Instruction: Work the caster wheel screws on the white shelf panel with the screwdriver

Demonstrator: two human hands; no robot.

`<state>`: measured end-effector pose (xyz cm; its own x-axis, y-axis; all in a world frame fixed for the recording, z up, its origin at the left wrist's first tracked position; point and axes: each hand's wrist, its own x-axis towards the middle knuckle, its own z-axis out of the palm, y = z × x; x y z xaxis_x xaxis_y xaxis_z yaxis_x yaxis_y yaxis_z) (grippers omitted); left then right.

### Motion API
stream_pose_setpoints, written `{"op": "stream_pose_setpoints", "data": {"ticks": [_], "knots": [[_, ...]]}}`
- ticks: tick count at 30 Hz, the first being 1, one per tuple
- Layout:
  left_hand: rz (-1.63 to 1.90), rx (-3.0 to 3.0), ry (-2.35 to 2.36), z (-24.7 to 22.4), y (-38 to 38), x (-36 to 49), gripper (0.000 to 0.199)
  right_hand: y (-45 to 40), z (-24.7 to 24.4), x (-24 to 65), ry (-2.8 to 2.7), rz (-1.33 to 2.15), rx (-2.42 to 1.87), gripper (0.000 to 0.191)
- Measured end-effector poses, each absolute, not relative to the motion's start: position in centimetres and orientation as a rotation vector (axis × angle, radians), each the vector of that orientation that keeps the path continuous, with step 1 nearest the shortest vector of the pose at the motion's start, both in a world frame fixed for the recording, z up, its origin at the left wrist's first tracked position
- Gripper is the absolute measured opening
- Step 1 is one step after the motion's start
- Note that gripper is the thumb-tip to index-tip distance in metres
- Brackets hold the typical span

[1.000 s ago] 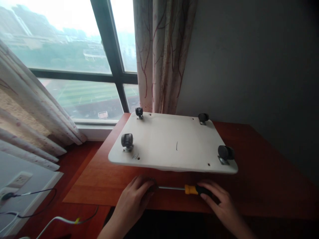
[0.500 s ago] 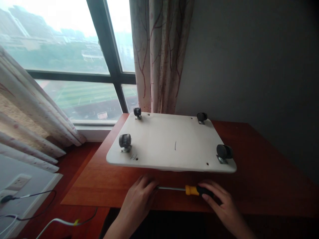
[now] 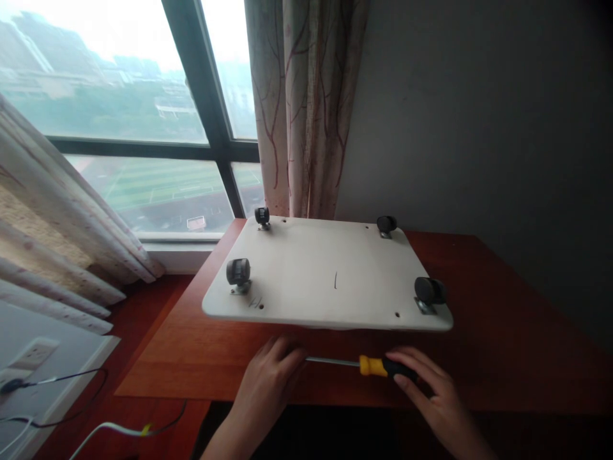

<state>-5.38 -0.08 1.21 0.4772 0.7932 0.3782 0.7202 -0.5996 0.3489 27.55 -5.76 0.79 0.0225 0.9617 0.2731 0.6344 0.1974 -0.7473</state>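
Observation:
A screwdriver (image 3: 373, 366) with a yellow and black handle lies level between my hands, above the table's front part. My right hand (image 3: 426, 383) is closed round the black end of the handle. At the other end, my left hand (image 3: 272, 377) pinches the tip of the metal shaft, and its fingers hide that tip. Just beyond both hands lies a white board (image 3: 311, 268) with black casters standing up at its corners, among them a near-left caster (image 3: 238, 273) and a near-right caster (image 3: 430, 291). Small dark holes and pen marks show on the board.
The board rests on a reddish-brown wooden table (image 3: 163, 364). Behind it hang a patterned curtain (image 3: 306, 108) and a grey wall (image 3: 460, 115). A window is at the left. Cables (image 3: 110, 425) and a wall socket (image 3: 33, 354) are at the lower left.
The screwdriver and my right hand have shifted slightly to the right. My left hand stays at the shaft's tip. The view has moved a little.

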Motion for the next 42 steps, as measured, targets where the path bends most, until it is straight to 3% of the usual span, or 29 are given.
{"op": "stream_pose_setpoints", "data": {"ticks": [11,32,42], "knots": [[1.119,2.433,1.171,2.5,-0.4,-5.1,0.011,-6.3,2.7,27.6,-1.650,0.507,-1.428,0.022],[1.086,2.508,1.105,3.3,-0.8,-5.0,0.009,-6.6,4.1,27.9,-1.750,0.349,-1.397,0.022],[0.983,2.501,0.999,5.8,0.3,-1.6,0.008,-6.5,11.6,30.0,-1.768,0.114,-1.479,0.034]]}}
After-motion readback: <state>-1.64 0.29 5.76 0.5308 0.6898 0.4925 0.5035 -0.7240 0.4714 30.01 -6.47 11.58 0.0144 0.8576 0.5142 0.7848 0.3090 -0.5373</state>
